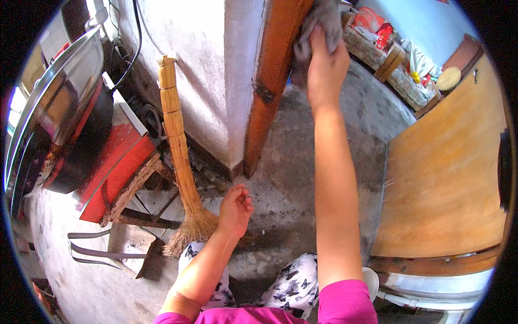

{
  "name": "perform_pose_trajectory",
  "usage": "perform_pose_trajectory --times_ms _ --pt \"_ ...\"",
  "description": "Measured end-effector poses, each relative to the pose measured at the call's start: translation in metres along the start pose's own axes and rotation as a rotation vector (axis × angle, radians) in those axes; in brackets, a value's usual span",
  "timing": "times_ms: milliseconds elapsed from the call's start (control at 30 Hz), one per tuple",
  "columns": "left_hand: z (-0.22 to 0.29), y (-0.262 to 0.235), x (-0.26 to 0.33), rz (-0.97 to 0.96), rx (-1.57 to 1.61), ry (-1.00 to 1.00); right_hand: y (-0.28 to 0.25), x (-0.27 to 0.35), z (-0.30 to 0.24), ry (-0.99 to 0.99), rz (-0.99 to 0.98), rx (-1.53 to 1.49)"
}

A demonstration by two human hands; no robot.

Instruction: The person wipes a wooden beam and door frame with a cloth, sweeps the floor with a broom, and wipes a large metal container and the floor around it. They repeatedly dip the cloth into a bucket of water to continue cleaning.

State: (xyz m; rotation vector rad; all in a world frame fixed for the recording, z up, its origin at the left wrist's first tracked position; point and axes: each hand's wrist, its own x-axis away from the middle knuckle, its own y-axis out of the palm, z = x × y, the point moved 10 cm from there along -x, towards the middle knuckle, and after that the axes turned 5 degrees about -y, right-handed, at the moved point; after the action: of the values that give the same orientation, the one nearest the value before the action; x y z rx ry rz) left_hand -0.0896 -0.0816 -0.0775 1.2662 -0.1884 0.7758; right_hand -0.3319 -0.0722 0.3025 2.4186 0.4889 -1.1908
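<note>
Grey and soft, the cloth (322,16) is bunched up in the right grip (327,70), which is closed round it with the fingers pressed into the folds. Crumpling it this way probably makes a thick pad that is easier to control than a flat sheet. The raised arm (337,183) puts it high along the brown post (275,59), seemingly to bring it to the wood's edge, though whether it touches there I cannot tell. The left grip (236,208) hangs low near the post's foot, fingers loosely curled, with nothing visible in it, perhaps just kept clear. The broom (175,113) stands handle up by the white wall (197,38), bristles on the floor (70,243), likely parked out of the way, and the dustpan (129,245) lies near its bristles, handy to pair with it. Relative to the right grip, the cloth bulges past the fingertips at the top of the view, with one fold drooping on the left side of the hand; it is well apart from the left grip.
</note>
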Motion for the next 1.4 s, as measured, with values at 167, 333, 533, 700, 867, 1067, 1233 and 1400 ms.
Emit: perform_pose_trajectory --times_ms 167,333,533,700,867,1067,1233,1400 --pt "0.001 0.012 0.009 0.02 -0.033 -0.002 -0.033 0.147 0.107 0.188 -0.018 0.165" --pt "-0.015 0.025 0.005 -0.013 -0.079 -0.042 -0.07 0.265 0.18 0.381 -0.354 0.651" --pt "-0.006 0.007 0.001 0.046 -0.04 0.004 -0.085 0.305 0.183 1.393 0.101 -0.7" --pt "-0.002 0.008 -0.001 0.03 -0.038 0.019 -0.084 0.264 0.138 1.326 0.117 -0.88" --pt "-0.001 0.009 -0.003 0.002 -0.028 0.003 -0.066 0.195 0.106 1.064 -0.143 -0.345" --pt "0.003 0.006 -0.004 0.022 -0.024 -0.004 -0.034 0.012 0.008 0.012 -0.159 0.199" --pt "0.001 0.015 -0.006 0.022 -0.031 -0.008 -0.001 0.02 0.009 -0.254 -0.044 0.196" --pt "0.009 0.014 0.001 0.048 -0.041 0.022 -0.01 0.17 0.084 -0.107 0.036 0.424"
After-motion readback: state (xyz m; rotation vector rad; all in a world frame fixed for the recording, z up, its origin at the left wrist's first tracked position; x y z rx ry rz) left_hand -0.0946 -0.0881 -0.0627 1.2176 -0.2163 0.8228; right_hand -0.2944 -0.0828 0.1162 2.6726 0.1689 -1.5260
